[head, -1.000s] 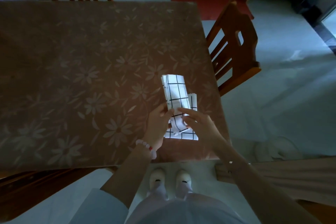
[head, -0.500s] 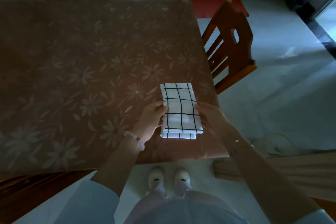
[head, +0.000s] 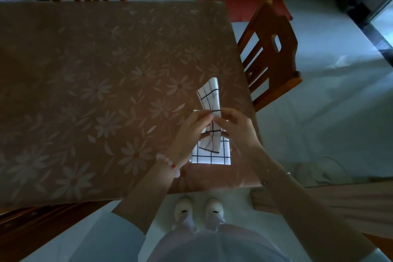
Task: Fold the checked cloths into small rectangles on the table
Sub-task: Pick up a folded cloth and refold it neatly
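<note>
The left hand [head: 189,133] and the right hand [head: 238,132] meet at centre right of the frame, each pinching the bunched middle of a checked cloth [head: 209,95] whose long axis runs up-frame away from them, over a folded cloth [head: 212,158] lying flat on the table [head: 85,91].

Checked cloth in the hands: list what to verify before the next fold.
1. Grip: left hand and right hand both pinch the held checked cloth near its middle: ok.
2. Held checked cloth flat and squared: not ok, it is bunched narrow at the pinch and lifted.
3. Folded checked cloth lies flat beneath the hands: ok.
4. Folded checked cloth fully on the table: ok, though near the front edge.
5. Layer count in the held checked cloth: cannot tell.
</note>
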`<action>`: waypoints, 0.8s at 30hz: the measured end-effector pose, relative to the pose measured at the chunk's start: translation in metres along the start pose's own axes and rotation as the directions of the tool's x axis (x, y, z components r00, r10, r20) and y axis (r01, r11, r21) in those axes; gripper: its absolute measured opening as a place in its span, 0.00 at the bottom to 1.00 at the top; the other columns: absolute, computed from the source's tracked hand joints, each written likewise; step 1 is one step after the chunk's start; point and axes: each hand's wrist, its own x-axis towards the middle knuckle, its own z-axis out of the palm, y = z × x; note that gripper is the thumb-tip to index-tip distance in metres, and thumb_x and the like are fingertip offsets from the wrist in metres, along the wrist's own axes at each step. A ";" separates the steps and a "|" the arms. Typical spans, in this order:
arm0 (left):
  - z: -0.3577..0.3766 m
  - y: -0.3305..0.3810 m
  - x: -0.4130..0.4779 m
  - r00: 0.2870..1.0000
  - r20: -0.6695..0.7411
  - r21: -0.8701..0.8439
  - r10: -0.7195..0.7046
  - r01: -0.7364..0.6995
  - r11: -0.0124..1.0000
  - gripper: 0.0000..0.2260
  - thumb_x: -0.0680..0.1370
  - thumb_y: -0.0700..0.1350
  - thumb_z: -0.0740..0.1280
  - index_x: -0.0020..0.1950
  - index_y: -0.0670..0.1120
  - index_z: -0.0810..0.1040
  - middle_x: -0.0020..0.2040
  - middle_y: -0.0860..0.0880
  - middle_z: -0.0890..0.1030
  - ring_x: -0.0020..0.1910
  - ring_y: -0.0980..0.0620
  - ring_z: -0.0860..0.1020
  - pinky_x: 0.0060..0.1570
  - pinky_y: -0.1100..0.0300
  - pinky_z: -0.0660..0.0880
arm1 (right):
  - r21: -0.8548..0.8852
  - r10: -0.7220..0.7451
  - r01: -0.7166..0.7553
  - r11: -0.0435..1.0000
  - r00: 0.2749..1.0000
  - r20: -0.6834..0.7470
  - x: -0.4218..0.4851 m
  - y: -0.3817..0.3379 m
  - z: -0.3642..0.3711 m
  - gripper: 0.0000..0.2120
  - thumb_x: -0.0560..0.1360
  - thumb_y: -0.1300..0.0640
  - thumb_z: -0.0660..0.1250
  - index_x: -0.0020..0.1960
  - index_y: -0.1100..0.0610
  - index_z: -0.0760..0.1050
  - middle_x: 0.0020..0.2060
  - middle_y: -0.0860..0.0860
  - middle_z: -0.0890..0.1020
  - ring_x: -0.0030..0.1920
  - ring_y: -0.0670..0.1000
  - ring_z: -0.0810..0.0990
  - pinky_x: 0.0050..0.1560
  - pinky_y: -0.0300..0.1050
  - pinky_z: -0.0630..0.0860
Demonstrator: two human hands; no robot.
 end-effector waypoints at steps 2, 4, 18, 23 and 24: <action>-0.001 -0.002 0.003 0.999 -0.046 -0.056 0.000 -0.002 0.998 0.12 0.80 0.41 0.59 0.63 0.40 0.73 0.58 0.44 0.78 0.57 0.48 0.78 0.55 0.53 0.76 | -0.013 -0.032 0.032 0.999 0.999 0.001 0.000 0.000 0.004 0.06 0.75 0.62 0.67 0.50 0.52 0.78 0.45 0.49 0.82 0.43 0.45 0.82 0.38 0.33 0.78; -0.013 -0.010 0.008 0.997 -0.082 -0.085 -0.005 -0.002 0.996 0.12 0.80 0.38 0.58 0.63 0.36 0.72 0.56 0.43 0.78 0.52 0.50 0.79 0.53 0.56 0.76 | -0.071 -0.048 0.045 0.996 0.998 -0.051 0.002 0.003 -0.001 0.07 0.75 0.61 0.67 0.52 0.53 0.78 0.43 0.47 0.81 0.40 0.42 0.79 0.34 0.29 0.75; -0.053 -0.021 0.014 0.961 0.087 -0.450 -0.263 0.273 0.850 0.20 0.80 0.58 0.53 0.62 0.49 0.76 0.60 0.44 0.79 0.59 0.45 0.77 0.58 0.43 0.72 | -0.229 -0.412 0.442 0.867 0.895 0.169 0.010 0.005 -0.034 0.09 0.69 0.56 0.68 0.35 0.43 0.82 0.67 0.61 0.69 0.68 0.58 0.69 0.63 0.49 0.72; -0.048 -0.021 0.016 0.977 -0.024 -0.154 -0.210 0.204 0.967 0.09 0.77 0.43 0.65 0.56 0.44 0.78 0.47 0.47 0.82 0.46 0.53 0.80 0.47 0.63 0.74 | -0.363 -0.681 0.729 0.580 0.678 0.276 0.006 0.017 -0.047 0.04 0.70 0.55 0.71 0.38 0.51 0.84 0.52 0.42 0.81 0.52 0.47 0.81 0.48 0.41 0.79; -0.045 -0.023 0.015 0.975 -0.082 -0.051 -0.204 0.201 0.978 0.05 0.77 0.41 0.66 0.51 0.42 0.78 0.37 0.47 0.78 0.34 0.56 0.76 0.35 0.67 0.69 | -0.336 -0.692 0.738 0.586 0.671 0.266 0.003 0.023 -0.040 0.09 0.72 0.58 0.68 0.40 0.45 0.84 0.54 0.37 0.80 0.55 0.48 0.80 0.51 0.42 0.78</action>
